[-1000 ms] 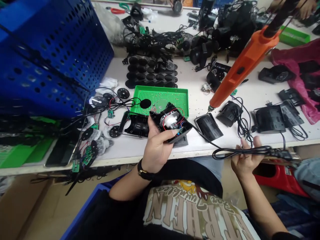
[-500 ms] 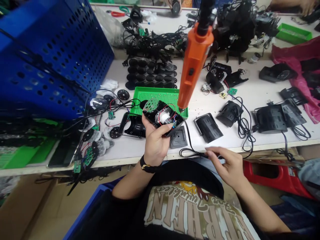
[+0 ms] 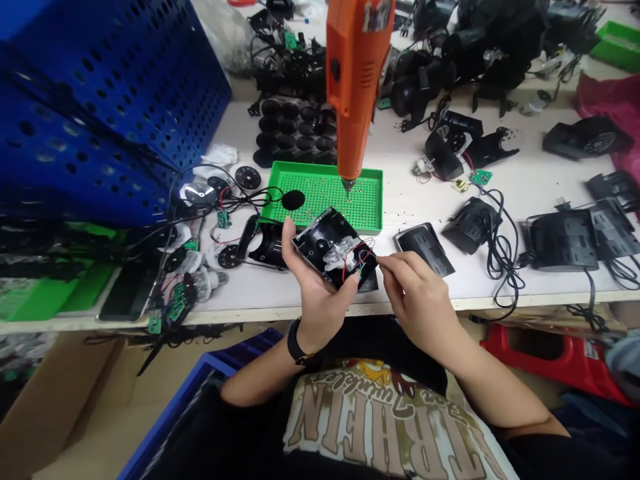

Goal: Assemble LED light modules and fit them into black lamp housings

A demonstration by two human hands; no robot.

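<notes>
Housing (image 3: 320, 240) lies on left fingers (image 3: 289, 239), right fingers (image 3: 395, 263) apparently touching wires (image 3: 365, 259).

An orange electric screwdriver (image 3: 354, 80) is hanging at top centre, its tip just above a green perforated tray (image 3: 360, 200) and blocking any reach up the middle. An open black casing (image 3: 330, 247), held in the left hand (image 3: 315, 293) with the right hand (image 3: 417, 293) beside it, is covering the tray's front edge. A blue perforated crate (image 3: 100, 113) is walling off the upper left. Tangled wires and circuit boards (image 3: 221, 219) are crowding the left of the tabletop (image 3: 530, 193), while black housings (image 3: 424, 250) and coiled cables (image 3: 503, 247) are lining the right.
</notes>
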